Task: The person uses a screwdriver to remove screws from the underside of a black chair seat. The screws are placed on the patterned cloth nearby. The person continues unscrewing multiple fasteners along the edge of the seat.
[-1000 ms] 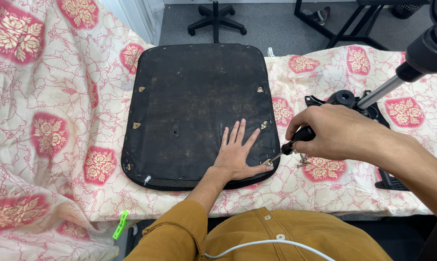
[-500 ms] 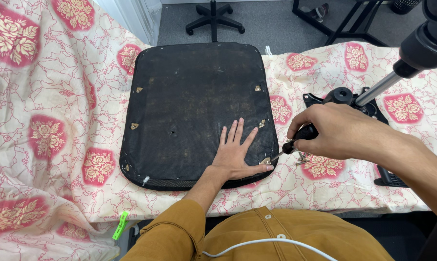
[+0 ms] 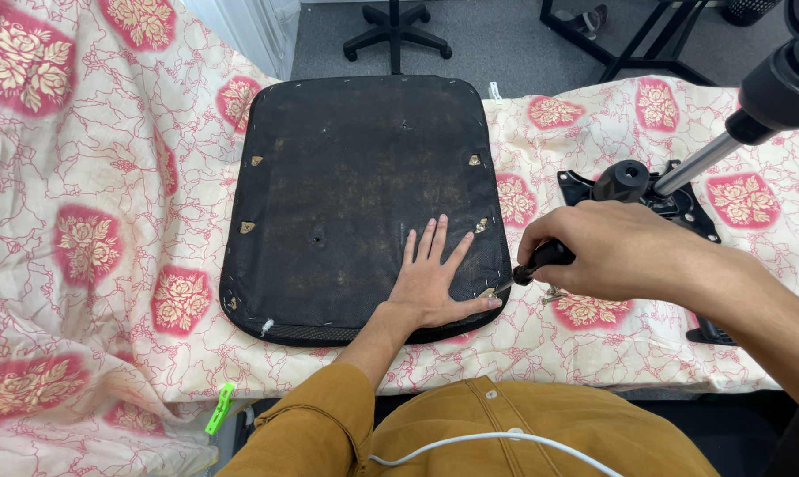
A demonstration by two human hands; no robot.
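The black seat pad point(image 3: 355, 194) lies underside up on the cream cloth with pink rose patches point(image 3: 82, 177), and the left hand point(image 3: 435, 283) is pressed flat on its near right corner with the fingers spread. The right hand point(image 3: 611, 252) is wrapped tight around the black handle of a screwdriver point(image 3: 530, 265), whose tip meets the pad's right edge just beside the left thumb. Far right, a black chair mechanism point(image 3: 647, 190) rests on the cloth; near left, a bright green clip point(image 3: 221, 408) hangs at the cloth's edge.
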